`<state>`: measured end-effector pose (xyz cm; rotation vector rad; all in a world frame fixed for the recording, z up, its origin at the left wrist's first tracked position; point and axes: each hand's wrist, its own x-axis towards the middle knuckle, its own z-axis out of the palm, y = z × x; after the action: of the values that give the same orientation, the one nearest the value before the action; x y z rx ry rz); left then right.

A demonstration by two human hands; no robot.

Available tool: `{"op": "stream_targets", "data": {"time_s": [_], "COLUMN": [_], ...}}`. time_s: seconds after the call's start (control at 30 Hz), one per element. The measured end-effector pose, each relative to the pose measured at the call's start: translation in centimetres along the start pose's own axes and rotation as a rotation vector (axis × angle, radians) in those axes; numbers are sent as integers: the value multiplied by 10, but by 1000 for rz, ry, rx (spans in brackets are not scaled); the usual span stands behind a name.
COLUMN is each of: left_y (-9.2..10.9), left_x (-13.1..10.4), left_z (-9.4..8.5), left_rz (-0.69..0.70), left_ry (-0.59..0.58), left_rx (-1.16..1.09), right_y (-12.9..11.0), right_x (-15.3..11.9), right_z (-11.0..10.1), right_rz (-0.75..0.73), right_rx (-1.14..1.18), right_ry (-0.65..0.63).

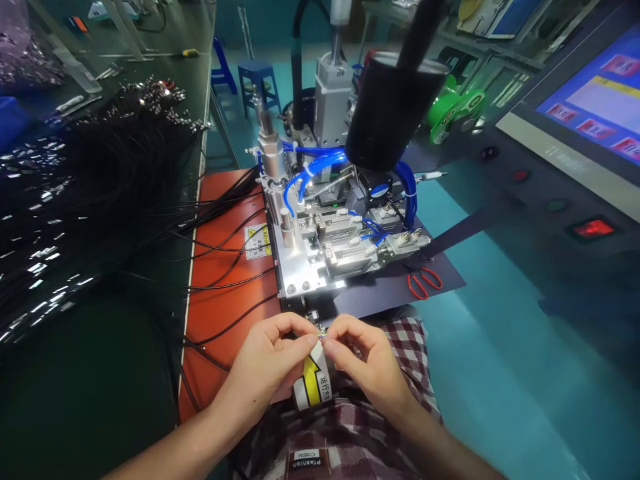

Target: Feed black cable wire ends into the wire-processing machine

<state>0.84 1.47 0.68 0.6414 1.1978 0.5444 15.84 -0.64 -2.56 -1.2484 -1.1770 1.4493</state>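
My left hand (277, 353) and my right hand (367, 357) meet low in the middle of the view, thumbs and forefingers pinched. Between the fingertips shows a tiny bundle of thin wires (322, 335), pale with a hint of red; its details are too small to make out. Just beyond my fingers lies the front edge of a bench machine (307, 267) with metal slides and blue air tubes. Under my hands is a white label with a yellow arrow (313, 387). Several black cables (240, 323) run from the left to the machine's side.
A large heap of black cables (125, 147) covers the dark bench at left. An orange-red board (215, 233) lies beside the machine. Red-handled scissors (425, 283) rest on the plate at right. A black cylinder (395, 110) hangs over the machine. A touch screen (595, 100) stands right.
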Motion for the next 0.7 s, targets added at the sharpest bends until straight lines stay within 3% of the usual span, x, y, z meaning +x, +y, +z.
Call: {"op": "stream_targets", "data": {"time_s": [0.7], "left_y": [-3], "left_x": [-1], "left_z": [2], "left_rz": [21], "left_ry": [12], "left_rx": [75], "right_y": [-6], "right_x": [4], "right_z": [-1], "right_rz": [75], "right_rx": [45], "right_ry": [6]}}
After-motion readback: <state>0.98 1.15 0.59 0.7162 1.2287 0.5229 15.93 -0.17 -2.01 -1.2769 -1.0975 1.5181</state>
